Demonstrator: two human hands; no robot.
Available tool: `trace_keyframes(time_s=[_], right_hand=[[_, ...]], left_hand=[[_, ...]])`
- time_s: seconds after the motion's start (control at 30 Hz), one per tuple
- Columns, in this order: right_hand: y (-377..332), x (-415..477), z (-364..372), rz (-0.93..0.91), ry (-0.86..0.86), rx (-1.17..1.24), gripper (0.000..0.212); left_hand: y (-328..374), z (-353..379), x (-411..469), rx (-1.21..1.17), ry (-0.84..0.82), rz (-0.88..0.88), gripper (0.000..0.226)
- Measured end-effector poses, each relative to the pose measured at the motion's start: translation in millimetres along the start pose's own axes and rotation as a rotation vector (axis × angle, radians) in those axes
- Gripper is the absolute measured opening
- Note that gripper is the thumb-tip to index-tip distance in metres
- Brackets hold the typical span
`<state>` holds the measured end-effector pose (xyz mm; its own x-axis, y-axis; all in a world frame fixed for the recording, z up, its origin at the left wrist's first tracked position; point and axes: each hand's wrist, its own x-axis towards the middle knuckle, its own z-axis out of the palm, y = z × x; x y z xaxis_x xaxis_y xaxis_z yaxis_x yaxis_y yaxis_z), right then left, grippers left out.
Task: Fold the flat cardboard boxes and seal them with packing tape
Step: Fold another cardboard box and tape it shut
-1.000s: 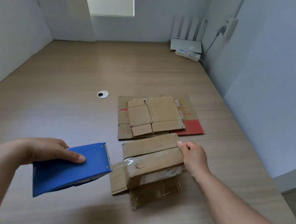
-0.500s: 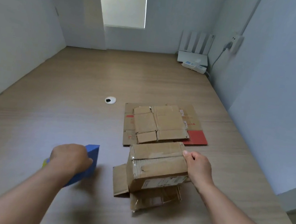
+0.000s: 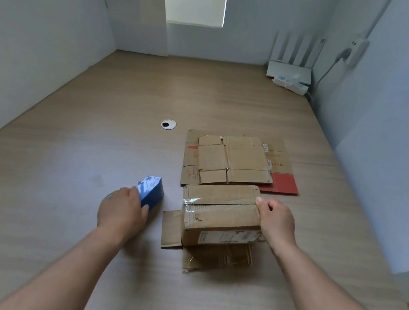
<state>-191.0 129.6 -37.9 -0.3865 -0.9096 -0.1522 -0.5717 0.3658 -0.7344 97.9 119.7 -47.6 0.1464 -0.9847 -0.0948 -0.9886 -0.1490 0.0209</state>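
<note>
Tape [image 3: 192,201], clear and wrinkled, lay along the top seam of the folded box [image 3: 221,217], which stood on the wooden desk [image 3: 67,162] with its closed flaps upward. That face looked sealed at least at its left end; how far the strip ran rightward could not be told. The right hand [image 3: 276,223] held the box's right end, thumb pressed on top at the seam and the other fingers wrapped down the right wall, mostly out of view. That grip seemed meant to stop the light box sliding or turning and to keep the two top flaps together. One flap [image 3: 171,228] splayed flat on the desk from the box's left end, and a crumpled, tape-shiny one lay out from its near side, so those ends appeared not yet closed.

Left of the box, just apart from that loose flap, the blue tape dispenser [image 3: 153,191] sat low at the desk with the left hand [image 3: 123,211] over its near end, palm down, fingers curled round the body. Whether it rested fully on the desk could not be told. Kept there, it would probably be within easy reach for the next strip.

Beyond the box, close against its far edge, lay the flat cardboard boxes [image 3: 234,158], stacked and unfolded, a red-printed one lowest. Farther beyond and leftward sat a cable grommet [image 3: 168,124]; far beyond and rightward, a router [image 3: 291,59] and power strip [image 3: 289,84]
</note>
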Motion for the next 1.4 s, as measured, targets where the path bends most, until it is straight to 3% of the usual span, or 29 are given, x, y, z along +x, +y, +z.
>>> trace_keyframes(time_s=[0.07, 0.13, 0.2, 0.3, 0.33, 0.43, 0.7, 0.77, 0.83, 0.9, 0.97, 1.1, 1.4], right_hand=[[0.2, 0.1, -1.0, -0.005, -0.004, -0.006, 0.043], [-1.1, -0.4, -2.0, -0.009, -0.014, -0.010, 0.044], [-1.7, -0.7, -2.6, -0.011, -0.020, -0.012, 0.044], [-1.0, -0.1, -3.7, -0.011, -0.022, -0.011, 0.044], [-1.0, 0.5, -3.9, -0.010, -0.024, -0.005, 0.044], [-0.9, 2.1, -3.6, -0.001, -0.026, 0.013, 0.043], [7.6, 7.4, -1.9, -0.017, -0.015, 0.024, 0.041], [8.9, 8.0, -2.5, -0.033, -0.036, 0.017, 0.041], [10.6, 6.9, -2.7, -0.063, -0.074, -0.004, 0.041], [11.5, 6.3, -2.6, -0.084, -0.095, -0.023, 0.041], [11.7, 7.0, -2.1, -0.087, -0.093, -0.022, 0.041], [11.9, 7.6, -1.3, -0.076, -0.082, 0.003, 0.040], [5.6, 15.5, -4.4, -0.093, -0.032, 0.016, 0.052]], left_hand=[[20.4, -7.6, -8.0, -0.585, -0.014, -0.027, 0.041], [39.5, -12.9, -12.9, -1.161, -0.291, -0.122, 0.041], [47.0, -14.0, -18.4, -1.387, -0.462, -0.169, 0.051], [47.2, -8.6, -24.2, -1.181, -0.509, 0.107, 0.106], [48.2, -9.8, -26.6, -1.092, -0.498, 0.180, 0.114], [51.9, -7.7, -29.6, -0.970, -0.413, 0.268, 0.103], [56.9, -3.5, -35.6, -1.017, -0.326, 0.198, 0.069], [55.7, -4.0, -35.3, -1.005, -0.330, 0.212, 0.080], [50.5, -5.6, -29.5, -0.970, -0.400, 0.246, 0.112], [46.8, -11.3, -20.6, -0.777, -0.461, 0.295, 0.126], [47.0, -17.3, -13.0, -0.577, -0.449, 0.316, 0.120], [53.2, -25.1, -11.4, -0.448, -0.310, 0.369, 0.108], [59.9, -6.6, -25.1, -0.558, -0.224, 0.328, 0.099]])
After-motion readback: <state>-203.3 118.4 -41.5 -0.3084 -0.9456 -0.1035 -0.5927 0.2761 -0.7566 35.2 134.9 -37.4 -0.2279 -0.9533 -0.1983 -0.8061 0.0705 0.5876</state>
